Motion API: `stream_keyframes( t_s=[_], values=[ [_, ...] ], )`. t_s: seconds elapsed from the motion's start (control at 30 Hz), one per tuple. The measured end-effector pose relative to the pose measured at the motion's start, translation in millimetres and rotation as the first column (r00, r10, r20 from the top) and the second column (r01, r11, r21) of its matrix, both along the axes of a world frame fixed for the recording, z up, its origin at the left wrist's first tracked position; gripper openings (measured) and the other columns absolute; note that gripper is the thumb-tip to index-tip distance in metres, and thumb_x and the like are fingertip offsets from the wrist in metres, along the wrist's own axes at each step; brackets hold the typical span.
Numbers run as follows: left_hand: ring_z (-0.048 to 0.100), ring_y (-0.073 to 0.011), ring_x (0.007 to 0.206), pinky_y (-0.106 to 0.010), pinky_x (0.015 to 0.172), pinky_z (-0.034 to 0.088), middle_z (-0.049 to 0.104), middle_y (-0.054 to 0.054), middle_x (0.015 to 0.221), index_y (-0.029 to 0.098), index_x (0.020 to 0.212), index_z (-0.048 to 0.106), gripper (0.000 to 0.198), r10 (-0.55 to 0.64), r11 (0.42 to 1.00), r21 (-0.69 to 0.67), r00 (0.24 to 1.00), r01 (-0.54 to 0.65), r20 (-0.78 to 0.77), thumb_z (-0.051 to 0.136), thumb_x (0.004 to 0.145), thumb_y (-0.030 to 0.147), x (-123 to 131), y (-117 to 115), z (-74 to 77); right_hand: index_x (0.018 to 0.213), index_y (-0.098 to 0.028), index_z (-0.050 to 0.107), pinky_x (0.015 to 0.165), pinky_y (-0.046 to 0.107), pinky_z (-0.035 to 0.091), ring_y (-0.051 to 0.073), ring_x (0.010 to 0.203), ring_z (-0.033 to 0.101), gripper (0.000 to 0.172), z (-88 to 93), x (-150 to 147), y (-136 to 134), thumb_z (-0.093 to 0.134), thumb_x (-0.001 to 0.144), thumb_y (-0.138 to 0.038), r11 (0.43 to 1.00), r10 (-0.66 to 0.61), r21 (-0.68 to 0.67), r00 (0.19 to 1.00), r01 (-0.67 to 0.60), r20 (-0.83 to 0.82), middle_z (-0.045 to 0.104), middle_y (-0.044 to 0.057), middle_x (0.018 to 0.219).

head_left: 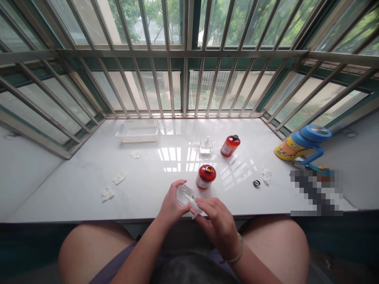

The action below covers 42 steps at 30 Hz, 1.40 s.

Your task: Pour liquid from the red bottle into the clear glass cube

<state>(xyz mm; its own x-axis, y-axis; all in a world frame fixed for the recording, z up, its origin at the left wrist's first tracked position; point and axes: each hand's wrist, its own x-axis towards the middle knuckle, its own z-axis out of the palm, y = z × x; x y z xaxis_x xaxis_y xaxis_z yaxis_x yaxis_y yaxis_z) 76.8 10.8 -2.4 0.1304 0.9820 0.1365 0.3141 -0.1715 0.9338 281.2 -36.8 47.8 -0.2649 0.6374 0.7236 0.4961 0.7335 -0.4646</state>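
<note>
The left hand (171, 203) is clenching a small clear square jar (184, 195) while the right hand (217, 221) is pinching a white tapered piece (192, 205) against it, both just above the front edge of the white stone sill (74, 193). A red bottle (205, 176) is standing at one o'clock, its label too small to read.

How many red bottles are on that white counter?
2. One red bottle sits near the left hand; the other stands farther back.
</note>
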Motion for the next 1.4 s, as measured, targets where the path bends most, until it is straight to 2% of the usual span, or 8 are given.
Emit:
stream_keyframes(
  t_s=[0.2, 0.33, 0.47, 0.53, 0.63, 0.77, 1.07, 1.4],
  values=[
    [0.06, -0.0307, 0.14, -0.051, 0.122, 0.046, 0.061, -0.01, 0.149, 0.029, 0.143, 0.052, 0.073, 0.004, 0.999, 0.036, 1.0, -0.003, -0.022, 0.085, 0.078, 0.023, 0.4, 1.1, 0.0, 0.14, -0.023, 0.061, 0.092, 0.043, 0.064, 0.026, 0.112, 0.071, 0.052, 20.5, 12.2, -5.4, 0.073, 0.094, -0.002, 0.997, -0.072, -0.029, 0.996, 0.071, -0.057, 0.073, 0.012, 0.122],
    [0.062, -0.0299, 0.137, -0.05, 0.12, 0.048, 0.061, -0.009, 0.148, 0.03, 0.142, 0.053, 0.071, 0.017, 1.0, 0.022, 0.998, -0.016, -0.067, 0.086, 0.078, 0.025, 0.3, 1.2, 3.5, 0.133, -0.024, 0.065, 0.095, 0.044, 0.063, 0.026, 0.112, 0.072, 0.044, 29.0, 57.1, 2.8, 0.076, 0.093, -0.009, 0.949, -0.308, 0.048, 0.947, 0.313, -0.089, 0.073, 0.01, 0.12],
    [0.06, -0.0304, 0.141, -0.051, 0.121, 0.046, 0.061, -0.009, 0.149, 0.031, 0.142, 0.051, 0.071, 0.009, 1.0, 0.007, 0.997, -0.009, -0.082, 0.085, 0.08, 0.027, -0.3, 1.5, 5.0, 0.119, -0.022, 0.072, 0.096, 0.045, 0.06, 0.028, 0.105, 0.072, 0.023, 14.0, 129.3, 30.2, 0.074, 0.098, -0.03, 0.74, -0.671, 0.037, 0.741, 0.672, -0.036, 0.075, 0.01, 0.113],
    [0.059, -0.0307, 0.142, -0.053, 0.122, 0.045, 0.06, -0.009, 0.15, 0.031, 0.142, 0.051, 0.07, 0.007, 1.0, 0.006, 0.996, -0.006, -0.087, 0.084, 0.08, 0.027, -0.3, 1.8, 4.7, 0.113, -0.018, 0.074, 0.089, 0.043, 0.061, 0.026, 0.095, 0.071, 0.028, -2.3, 168.0, 43.3, 0.071, 0.098, -0.042, 0.615, -0.789, -0.022, 0.614, 0.788, -0.027, 0.074, 0.012, 0.108],
    [0.059, -0.0308, 0.142, -0.053, 0.123, 0.045, 0.061, -0.009, 0.15, 0.031, 0.141, 0.051, 0.07, 0.011, 1.0, 0.022, 0.996, -0.009, -0.088, 0.084, 0.08, 0.027, -0.3, 2.1, 4.0, 0.108, -0.015, 0.075, 0.083, 0.041, 0.059, 0.025, 0.084, 0.069, 0.038, -29.1, 218.3, 55.4, 0.069, 0.093, -0.049, 0.472, -0.879, -0.141, 0.477, 0.87, 0.006, 0.073, 0.013, 0.104],
    [0.061, -0.0311, 0.14, -0.053, 0.122, 0.047, 0.063, -0.01, 0.148, 0.03, 0.14, 0.053, 0.068, 0.024, 0.999, 0.051, 0.995, -0.018, -0.101, 0.084, 0.08, 0.028, -0.4, 2.5, 3.8, 0.107, -0.015, 0.072, 0.082, 0.042, 0.055, 0.027, 0.085, 0.068, 0.041, -55.8, 258.7, 64.3, 0.063, 0.089, -0.051, 0.373, -0.915, -0.204, 0.395, 0.905, 0.08, 0.071, 0.014, 0.103],
    [0.063, -0.0306, 0.139, -0.051, 0.12, 0.05, 0.064, -0.009, 0.147, 0.03, 0.137, 0.054, 0.064, 0.027, 0.998, 0.057, 0.992, -0.02, -0.123, 0.083, 0.08, 0.03, -0.1, 3.6, 6.1, 0.104, -0.018, 0.067, 0.088, 0.046, 0.051, 0.031, 0.093, 0.062, 0.042, -89.1, 269.0, 79.1, 0.057, 0.088, -0.056, 0.394, -0.867, -0.234, 0.444, 0.889, 0.228, 0.067, 0.016, 0.105],
    [0.062, -0.0314, 0.14, -0.053, 0.119, 0.049, 0.063, -0.01, 0.149, 0.03, 0.137, 0.052, 0.064, 0.02, 0.998, 0.056, 0.994, -0.014, -0.111, 0.083, 0.081, 0.03, -0.6, 2.7, 5.6, 0.113, -0.015, 0.068, 0.102, 0.05, 0.049, 0.034, 0.111, 0.062, 0.05, -75.7, 263.6, 73.7, 0.055, 0.097, -0.061, 0.464, -0.85, -0.159, 0.488, 0.872, 0.197, 0.067, 0.02, 0.116]
  ],
)
